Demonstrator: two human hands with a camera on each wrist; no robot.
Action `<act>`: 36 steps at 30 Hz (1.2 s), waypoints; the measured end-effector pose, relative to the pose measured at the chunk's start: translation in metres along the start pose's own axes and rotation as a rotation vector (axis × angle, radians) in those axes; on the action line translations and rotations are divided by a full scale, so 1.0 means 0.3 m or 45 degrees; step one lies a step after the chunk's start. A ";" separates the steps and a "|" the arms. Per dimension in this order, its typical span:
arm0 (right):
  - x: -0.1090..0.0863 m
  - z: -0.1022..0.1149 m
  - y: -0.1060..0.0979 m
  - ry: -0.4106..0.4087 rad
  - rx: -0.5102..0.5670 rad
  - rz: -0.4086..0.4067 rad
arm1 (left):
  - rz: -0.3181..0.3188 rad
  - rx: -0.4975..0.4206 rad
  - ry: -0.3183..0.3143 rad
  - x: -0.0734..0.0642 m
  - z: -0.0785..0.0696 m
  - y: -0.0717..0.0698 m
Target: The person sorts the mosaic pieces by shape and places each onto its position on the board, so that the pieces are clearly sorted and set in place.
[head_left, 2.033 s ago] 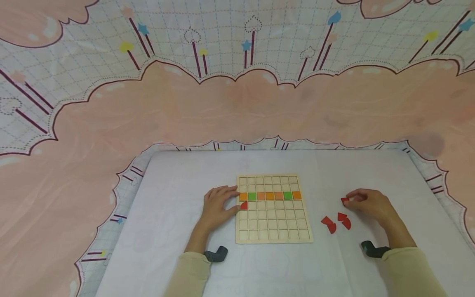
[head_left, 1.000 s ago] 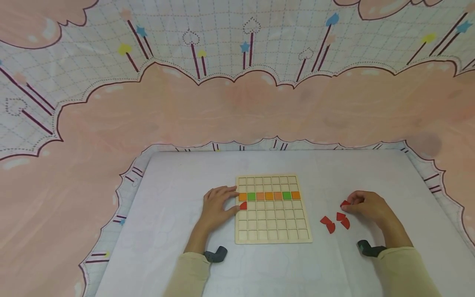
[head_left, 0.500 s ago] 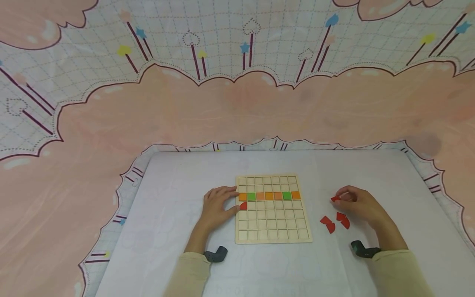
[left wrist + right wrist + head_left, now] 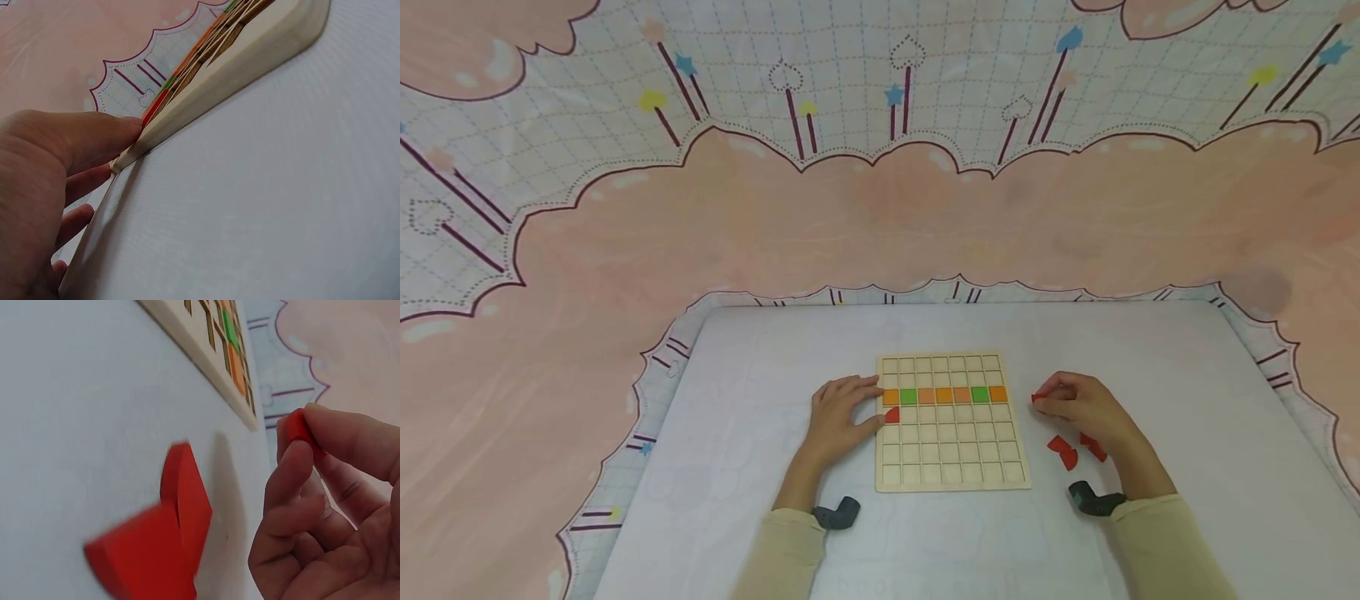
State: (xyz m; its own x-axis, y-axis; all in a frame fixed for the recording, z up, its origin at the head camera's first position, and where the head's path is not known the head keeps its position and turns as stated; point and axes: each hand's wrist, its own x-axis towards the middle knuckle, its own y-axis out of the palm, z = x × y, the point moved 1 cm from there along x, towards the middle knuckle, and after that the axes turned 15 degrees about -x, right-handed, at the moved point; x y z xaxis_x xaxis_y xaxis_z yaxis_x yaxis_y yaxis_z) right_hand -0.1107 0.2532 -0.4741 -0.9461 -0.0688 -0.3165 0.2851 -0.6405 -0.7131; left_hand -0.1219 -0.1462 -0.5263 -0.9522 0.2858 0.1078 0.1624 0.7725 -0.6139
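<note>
Red tile (image 4: 300,427) pinched by right hand (image 4: 1086,408); wooden grid board (image 4: 952,454) touched at edge by left hand (image 4: 844,412), fingers spread.

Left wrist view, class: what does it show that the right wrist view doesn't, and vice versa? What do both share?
Left wrist only: the left hand beside a seated red piece.
Right wrist only: the right hand, a pinched red piece and two loose red pieces.
Both: the wooden board, green and orange tiles, white tabletop and patterned backdrop.
</note>
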 end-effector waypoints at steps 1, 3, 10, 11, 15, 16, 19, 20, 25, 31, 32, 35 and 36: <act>0.003 0.007 0.006 -0.007 0.010 0.006 | 0.004 0.004 -0.005 0.001 0.001 0.000; 0.009 0.022 0.019 -0.019 0.015 0.011 | 0.016 0.008 -0.022 0.001 0.003 0.000; 0.033 0.076 0.070 -0.078 0.112 0.026 | 0.023 0.006 -0.026 0.001 0.006 0.000; 0.036 0.083 0.077 -0.086 0.142 0.032 | 0.023 0.005 -0.023 0.000 0.005 -0.001; 0.048 0.112 0.107 -0.133 0.199 0.050 | 0.020 0.008 -0.014 -0.001 0.006 -0.002; 0.050 0.120 0.115 -0.143 0.209 0.059 | 0.020 0.009 -0.012 -0.001 0.007 -0.002; 0.055 0.143 0.137 -0.151 0.204 0.067 | 0.019 0.009 -0.009 -0.001 0.007 -0.001; 0.057 0.151 0.145 -0.156 0.192 0.066 | 0.019 0.008 -0.010 -0.001 0.008 -0.001; 0.064 0.198 0.183 -0.197 0.147 0.041 | 0.017 0.010 -0.012 -0.001 0.008 0.001; 0.081 0.251 0.231 -0.229 0.122 0.041 | 0.011 0.010 -0.014 -0.003 0.006 0.002; 0.083 0.261 0.239 -0.241 0.116 0.047 | 0.007 0.009 -0.010 -0.003 0.005 0.002; 0.087 0.289 0.262 -0.275 0.114 0.071 | -0.004 0.004 -0.001 -0.005 0.000 0.001; 0.089 0.297 0.270 -0.278 0.122 0.079 | -0.006 0.001 0.003 -0.005 -0.001 0.001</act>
State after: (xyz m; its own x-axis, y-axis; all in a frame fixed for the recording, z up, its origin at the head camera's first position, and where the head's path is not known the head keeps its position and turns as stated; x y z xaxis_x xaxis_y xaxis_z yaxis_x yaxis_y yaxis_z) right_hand -0.1266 0.1312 -0.4846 -0.9410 -0.2672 -0.2075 0.3375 -0.6987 -0.6308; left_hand -0.1203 -0.1462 -0.5265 -0.9525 0.2831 0.1126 0.1573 0.7734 -0.6141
